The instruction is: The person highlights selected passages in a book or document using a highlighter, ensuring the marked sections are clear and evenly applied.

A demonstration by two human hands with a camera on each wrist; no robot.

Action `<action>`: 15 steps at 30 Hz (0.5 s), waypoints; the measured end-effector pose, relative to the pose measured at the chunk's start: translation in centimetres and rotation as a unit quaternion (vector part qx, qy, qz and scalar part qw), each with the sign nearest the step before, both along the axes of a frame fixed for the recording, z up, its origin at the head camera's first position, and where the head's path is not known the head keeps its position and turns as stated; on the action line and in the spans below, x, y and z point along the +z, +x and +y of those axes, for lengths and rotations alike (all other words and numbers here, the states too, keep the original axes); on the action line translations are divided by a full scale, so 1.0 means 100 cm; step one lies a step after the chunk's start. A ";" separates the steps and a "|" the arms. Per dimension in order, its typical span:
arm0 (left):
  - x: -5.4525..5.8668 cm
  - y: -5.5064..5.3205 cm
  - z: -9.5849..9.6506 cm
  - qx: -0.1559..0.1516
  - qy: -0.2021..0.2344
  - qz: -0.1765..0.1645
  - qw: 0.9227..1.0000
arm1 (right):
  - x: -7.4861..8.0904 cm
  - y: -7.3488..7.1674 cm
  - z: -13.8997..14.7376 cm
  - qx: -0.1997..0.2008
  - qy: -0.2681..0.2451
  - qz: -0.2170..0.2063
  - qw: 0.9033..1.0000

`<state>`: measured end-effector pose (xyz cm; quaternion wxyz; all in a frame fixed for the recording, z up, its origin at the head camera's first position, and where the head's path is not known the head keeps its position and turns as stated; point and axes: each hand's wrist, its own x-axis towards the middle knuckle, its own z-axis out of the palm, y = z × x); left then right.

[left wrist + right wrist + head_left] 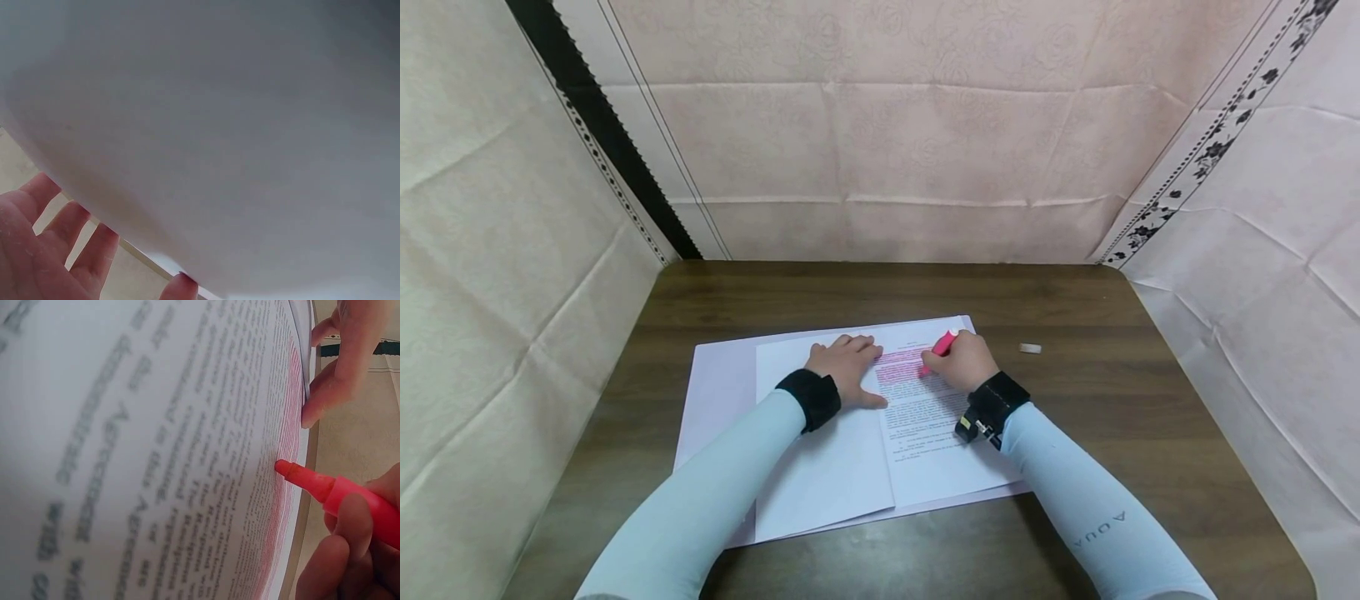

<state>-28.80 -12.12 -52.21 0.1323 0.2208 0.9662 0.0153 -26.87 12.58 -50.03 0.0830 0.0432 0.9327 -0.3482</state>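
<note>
Person's R grip (pixel 964 363) had pink hi-liter (pixel 942 344) pinched btwn thumb & fingers; its body ran up thru the fingers, tip out past them to the L, down at the pink-marked lines (pixel 897 367) on the printed pg (pixel 928 471). L grip (pixel 846 367), fingers spread, rested on blank pg (pixel 820 483) just L of the text. Sm. white pc (pixel 1030 348) lay on surface (pixel 880 289), R of R grip.

highlighter (pixel 943 342): smooth plastic | printed sheet (pixel 925 427): matt paper | table (pixel 880 292): wood-grained, faintly glossy | backdrop (pixel 910 142): creased cloth
</note>
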 end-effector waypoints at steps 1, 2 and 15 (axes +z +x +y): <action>0.000 0.000 0.000 0.000 0.001 0.000 1.000 | 0.000 0.000 0.001 0.000 -0.001 0.000 1.000; -0.001 0.000 0.000 0.000 0.001 0.000 1.000 | 0.000 0.000 0.001 0.001 -0.001 0.001 1.000; -0.004 -0.002 -0.001 -0.003 -0.003 0.006 1.000 | 0.000 -0.002 0.007 0.003 0.005 -0.003 1.000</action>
